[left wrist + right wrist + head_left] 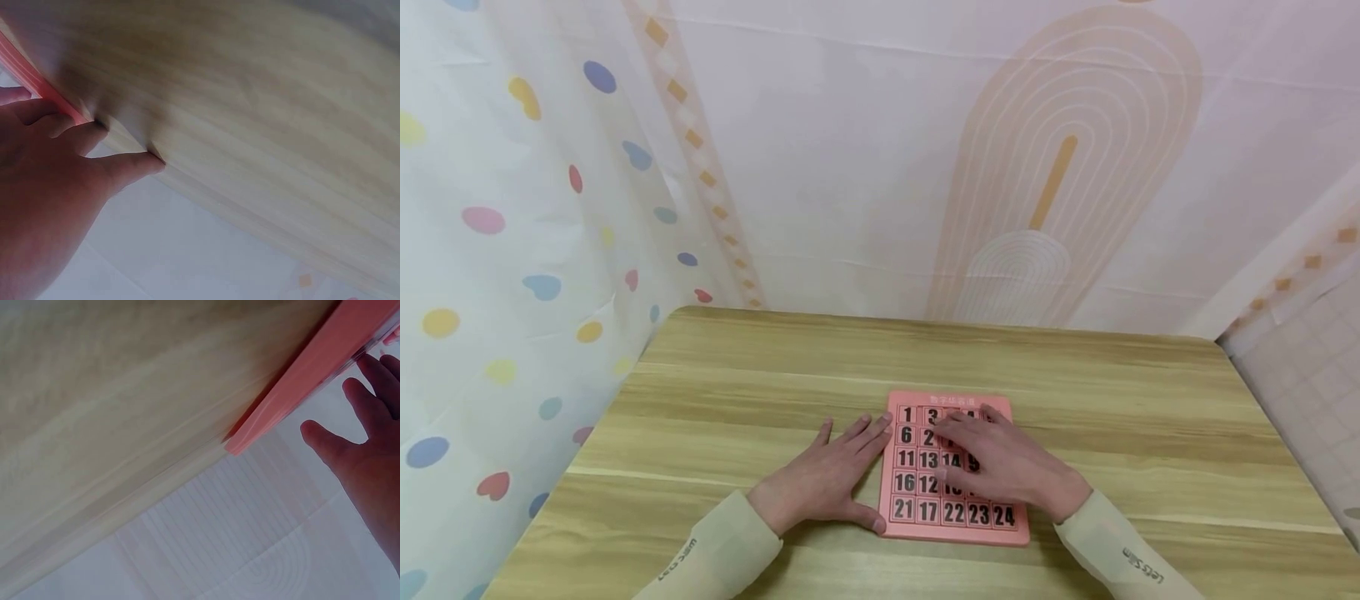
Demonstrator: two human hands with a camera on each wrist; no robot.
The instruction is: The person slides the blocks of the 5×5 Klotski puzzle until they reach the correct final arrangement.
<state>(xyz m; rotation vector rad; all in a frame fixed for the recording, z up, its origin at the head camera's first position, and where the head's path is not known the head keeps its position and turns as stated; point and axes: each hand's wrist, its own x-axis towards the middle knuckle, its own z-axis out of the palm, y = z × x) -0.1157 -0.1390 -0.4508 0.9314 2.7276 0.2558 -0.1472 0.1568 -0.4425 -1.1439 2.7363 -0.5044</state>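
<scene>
A pink sliding number puzzle [951,536] lies flat on the table, its black-numbered tiles set in rows inside a raised frame. My left hand [823,483] is spread along the puzzle's left side, with fingertips and thumb touching the edge. In the left wrist view, the little finger of that hand [56,156] reaches down to the wood. Over the tiles on the right half is my right hand [1011,462], fingers extended and loosely bent, covering several numbers. From the right wrist view, this hand [372,437] hovers above the pink frame [294,387]; fingertip contact with a tile is unclear.
The wood-grain table [760,367] extends around the puzzle on all sides. Behind it hangs a pale curtain [835,167] with an arch print, and a dotted curtain [512,267] borders the left side.
</scene>
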